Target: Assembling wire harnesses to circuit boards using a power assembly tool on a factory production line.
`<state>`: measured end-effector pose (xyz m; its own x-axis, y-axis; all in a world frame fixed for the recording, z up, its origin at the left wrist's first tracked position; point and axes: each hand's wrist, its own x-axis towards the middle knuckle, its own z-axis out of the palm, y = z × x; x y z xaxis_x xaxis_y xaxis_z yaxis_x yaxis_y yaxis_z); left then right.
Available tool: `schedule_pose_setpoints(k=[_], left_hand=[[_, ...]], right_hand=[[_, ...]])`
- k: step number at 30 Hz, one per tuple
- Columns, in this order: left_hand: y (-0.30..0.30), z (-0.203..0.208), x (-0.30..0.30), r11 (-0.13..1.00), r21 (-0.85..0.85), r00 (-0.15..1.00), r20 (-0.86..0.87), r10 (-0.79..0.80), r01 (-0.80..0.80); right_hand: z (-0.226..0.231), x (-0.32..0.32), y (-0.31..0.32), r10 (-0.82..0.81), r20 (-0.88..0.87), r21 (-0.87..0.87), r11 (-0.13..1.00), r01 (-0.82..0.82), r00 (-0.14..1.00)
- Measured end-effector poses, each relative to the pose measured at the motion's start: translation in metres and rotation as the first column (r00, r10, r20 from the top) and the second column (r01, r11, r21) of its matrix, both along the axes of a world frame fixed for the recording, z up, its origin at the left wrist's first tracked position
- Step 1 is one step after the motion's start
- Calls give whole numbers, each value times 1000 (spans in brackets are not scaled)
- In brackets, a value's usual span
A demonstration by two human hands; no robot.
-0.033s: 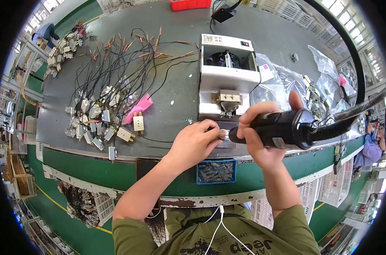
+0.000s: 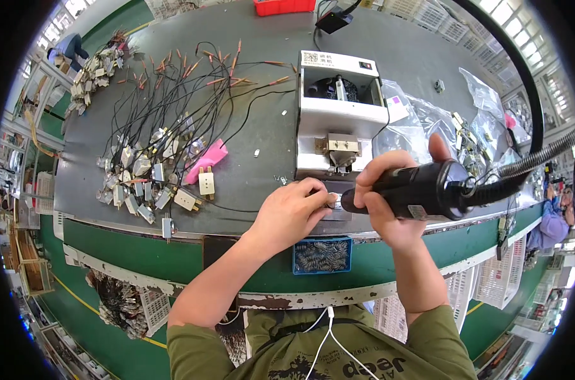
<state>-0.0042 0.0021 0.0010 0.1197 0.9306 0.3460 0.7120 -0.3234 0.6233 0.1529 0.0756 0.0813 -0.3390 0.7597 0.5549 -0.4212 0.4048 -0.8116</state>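
A black electric screwdriver (image 2: 420,189) lies level in my right hand (image 2: 392,218), fingers wrapped round its body. Its nose points left, up against a small pale part (image 2: 335,201) that the fingers of my left hand (image 2: 286,212) pinch on the table edge; those fingers hide most of the part. A black cord (image 2: 240,209) runs out from my left hand toward the pile of plug pieces. Just behind both hands stands a white screw-feeding machine (image 2: 341,119), its metal block facing me. Below my left hand sits a blue tray (image 2: 322,256) of small metal pieces.
Left, a heap of corded plug pieces (image 2: 148,171) covers the table, with a pink scrap (image 2: 206,163) beside it. Clear plastic bags (image 2: 414,136) and loose parts (image 2: 471,142) lie right. The screwdriver's spring-sheathed cable (image 2: 541,158) arcs off right. A red bin (image 2: 284,7) stands at the back.
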Motion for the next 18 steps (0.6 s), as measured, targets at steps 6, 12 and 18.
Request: schedule_pose_setpoints(k=[6, 12, 18], left_hand=[[2, 2, 0, 1000, -27, 1000, 9, 0, 0], [2, 1, -1, 1000, -24, 1000, -20, -6, 5], [2, 0, -5, 998, -6, 998, -11, -56, 56]], right_hand=[[0, 6, 55, 496, 50, 144, 856, -497, 867], [-1, -2, 19, 164, 56, -2, 986, -164, 985], [-1, 4, 25, 117, 127, 77, 989, -128, 985]])
